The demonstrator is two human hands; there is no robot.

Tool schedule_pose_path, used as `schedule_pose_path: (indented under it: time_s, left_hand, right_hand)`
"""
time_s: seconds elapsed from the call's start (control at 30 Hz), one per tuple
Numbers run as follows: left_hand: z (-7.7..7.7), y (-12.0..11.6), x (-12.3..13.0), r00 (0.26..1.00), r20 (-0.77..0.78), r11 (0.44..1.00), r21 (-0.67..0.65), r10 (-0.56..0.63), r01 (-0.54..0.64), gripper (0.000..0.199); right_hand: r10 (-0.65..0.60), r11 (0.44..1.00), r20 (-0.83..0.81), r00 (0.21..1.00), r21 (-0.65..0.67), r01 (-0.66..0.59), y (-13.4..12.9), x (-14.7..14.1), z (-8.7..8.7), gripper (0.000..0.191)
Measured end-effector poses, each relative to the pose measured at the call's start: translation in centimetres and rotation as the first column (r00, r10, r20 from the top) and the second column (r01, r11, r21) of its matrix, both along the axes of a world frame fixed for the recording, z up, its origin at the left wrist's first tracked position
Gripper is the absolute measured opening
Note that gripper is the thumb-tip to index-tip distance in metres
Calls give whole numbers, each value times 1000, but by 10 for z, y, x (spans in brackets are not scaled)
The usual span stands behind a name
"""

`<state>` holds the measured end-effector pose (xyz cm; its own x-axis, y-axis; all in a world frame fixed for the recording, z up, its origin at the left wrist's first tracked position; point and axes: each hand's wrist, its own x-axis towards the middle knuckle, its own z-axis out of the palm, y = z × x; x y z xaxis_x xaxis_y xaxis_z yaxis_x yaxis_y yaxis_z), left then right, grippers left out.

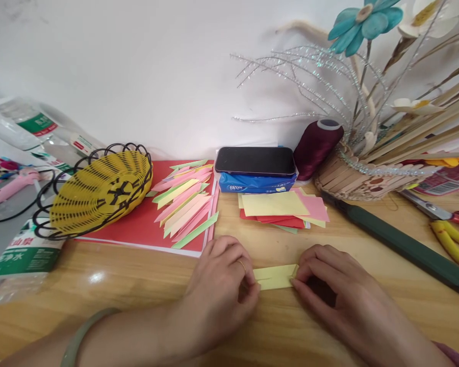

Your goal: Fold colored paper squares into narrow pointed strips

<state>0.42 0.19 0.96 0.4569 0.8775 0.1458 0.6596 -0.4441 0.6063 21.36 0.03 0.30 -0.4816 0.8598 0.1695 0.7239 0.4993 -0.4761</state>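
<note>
A small yellow paper strip (276, 277) with a crease along it lies between my hands, just above the wooden table. My left hand (224, 290) pinches its left end between thumb and fingers. At the other end, my right hand (336, 285) is closed on a corner that looks folded up. Beyond the strip lies a stack of coloured paper slips (275, 204), a yellow one on top with pink and red below. Folded paper pieces (187, 204) in pink, yellow and green lie in a row to the left, on a red sheet (126, 229).
At the back, a phone (255, 160) rests on a blue tissue pack (257, 182) beside a maroon thread cone (317, 148). A yellow basket (103, 193) and plastic bottles (23, 255) stand left. Right are a dark green tool (405, 244), scissors (434, 206) and a flower basket (367, 178).
</note>
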Motion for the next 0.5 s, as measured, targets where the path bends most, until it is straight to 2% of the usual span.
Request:
schedule_pose_path:
  time_s: [0.33,0.43,0.5]
  left_hand:
    - [2,0,-2,999,-52,1000,-23,-6,5,12]
    - [1,-1,-3,994,-100,997,49,-48,54,16]
    - [-2,-2,-3,988,-133,986,141,-74,93,23]
  right_hand:
    - [-10,1000,22,1000,-17,11,0,3,-3,11]
    - [-28,998,20,999,49,27,-1,6,-5,3]
    - [-13,993,26,1000,121,10,-2,6,-5,14]
